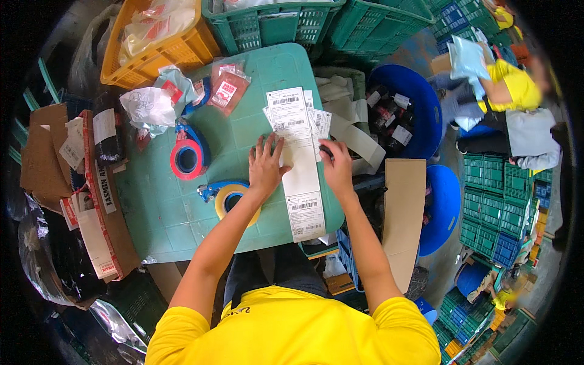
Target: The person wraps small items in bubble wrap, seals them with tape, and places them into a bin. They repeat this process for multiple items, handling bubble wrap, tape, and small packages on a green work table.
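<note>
A long strip of white shipping labels (300, 161) lies flat on the green table (158, 213), its lower end near the table's front edge. My left hand (265, 169) rests on the strip's left side with its fingers spread. At the strip's right edge, my right hand (338, 171) is closed, pinching a small black object (326, 149) that I cannot make out further. More loose labels (320, 121) fan out under the strip's upper part. Left of my left hand are a blue tape dispenser with yellowish tape (222, 199) and another with red tape (174, 159).
Clear and red plastic packets (229, 92) and crumpled white wrapping (148, 106) lie at the table's back left. A yellow crate (176, 64) and green crates (267, 27) stand behind. Blue tubs (433, 112) and cardboard (404, 213) stand to the right. A person in yellow (517, 85) works beyond.
</note>
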The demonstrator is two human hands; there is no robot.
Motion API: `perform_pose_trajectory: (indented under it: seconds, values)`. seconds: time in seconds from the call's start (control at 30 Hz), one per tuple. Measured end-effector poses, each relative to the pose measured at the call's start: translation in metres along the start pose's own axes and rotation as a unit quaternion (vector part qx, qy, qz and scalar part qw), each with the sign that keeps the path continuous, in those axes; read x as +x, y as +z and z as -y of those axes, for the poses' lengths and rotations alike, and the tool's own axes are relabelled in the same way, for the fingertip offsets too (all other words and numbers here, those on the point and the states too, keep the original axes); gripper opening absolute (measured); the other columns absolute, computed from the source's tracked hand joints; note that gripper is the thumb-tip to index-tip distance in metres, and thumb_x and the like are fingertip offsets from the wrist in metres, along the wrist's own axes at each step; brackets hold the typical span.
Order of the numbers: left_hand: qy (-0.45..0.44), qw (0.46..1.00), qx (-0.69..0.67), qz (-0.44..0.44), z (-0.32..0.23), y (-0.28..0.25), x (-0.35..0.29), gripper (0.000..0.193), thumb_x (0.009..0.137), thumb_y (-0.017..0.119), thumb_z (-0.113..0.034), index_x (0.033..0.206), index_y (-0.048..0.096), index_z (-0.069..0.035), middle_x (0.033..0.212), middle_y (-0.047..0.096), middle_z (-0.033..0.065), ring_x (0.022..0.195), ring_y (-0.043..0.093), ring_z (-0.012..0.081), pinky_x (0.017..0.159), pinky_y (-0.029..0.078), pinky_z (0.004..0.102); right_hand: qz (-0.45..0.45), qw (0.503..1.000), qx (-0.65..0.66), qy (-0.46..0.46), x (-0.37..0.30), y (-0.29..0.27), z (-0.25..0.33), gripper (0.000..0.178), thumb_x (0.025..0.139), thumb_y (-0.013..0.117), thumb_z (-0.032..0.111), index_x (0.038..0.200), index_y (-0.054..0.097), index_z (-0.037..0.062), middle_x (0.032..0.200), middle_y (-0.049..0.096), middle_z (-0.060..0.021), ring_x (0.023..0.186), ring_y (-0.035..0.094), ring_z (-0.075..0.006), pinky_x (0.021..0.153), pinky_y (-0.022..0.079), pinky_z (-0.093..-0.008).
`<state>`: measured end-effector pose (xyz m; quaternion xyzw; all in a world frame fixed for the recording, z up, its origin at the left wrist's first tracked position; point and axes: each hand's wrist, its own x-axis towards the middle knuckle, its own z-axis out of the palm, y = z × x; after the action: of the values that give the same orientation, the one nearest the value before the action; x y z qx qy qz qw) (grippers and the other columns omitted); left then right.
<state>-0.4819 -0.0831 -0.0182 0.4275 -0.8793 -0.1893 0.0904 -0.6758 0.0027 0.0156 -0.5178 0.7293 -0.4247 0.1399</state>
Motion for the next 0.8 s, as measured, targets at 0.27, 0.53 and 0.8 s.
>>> perform_pose_trajectory:
  seconds: [0.27,0.53,0.8]
  values:
    - [-0.021,0.999,0.009,0.024,-0.004,-0.009,0.008,0.085,0.072,0.084,-0.035,0.146,0.046,-0.017,0.152,0.039,0.0072,0.141,0.034,0.0372,0.109,0.036,0.0585,-0.029,0.999,-0.023,0.014,0.033,0.014,0.008,0.030,0.086,0.065,-0.003,0.116,0.064,0.0036,0.105,0.066,-0.0160,0.087,0.066,-0.0314,0.076,0.053,-0.0377]
    - [-0.017,0.999,-0.003,0.032,0.002,-0.002,0.008,0.081,0.073,0.085,-0.029,0.144,0.048,-0.015,0.152,0.039,0.0129,0.140,0.035,0.0414,0.111,0.035,0.0567,0.065,0.973,-0.170,-0.143,0.065,0.074,-0.009,0.046,0.079,0.063,0.000,0.124,0.066,0.0091,0.139,0.057,-0.0142,0.128,0.054,-0.0357,0.105,0.045,-0.0472]
    - [0.164,0.978,-0.117,-0.061,-0.018,0.000,-0.029,0.068,0.089,0.071,-0.014,0.146,0.037,0.001,0.148,0.038,0.0273,0.135,0.038,0.0473,0.113,0.033,0.0514,-0.288,0.953,-0.007,0.093,-0.154,0.035,0.053,0.030,0.090,0.059,-0.001,0.119,0.061,0.0026,0.121,0.060,-0.0182,0.112,0.059,-0.0384,0.098,0.047,-0.0440]
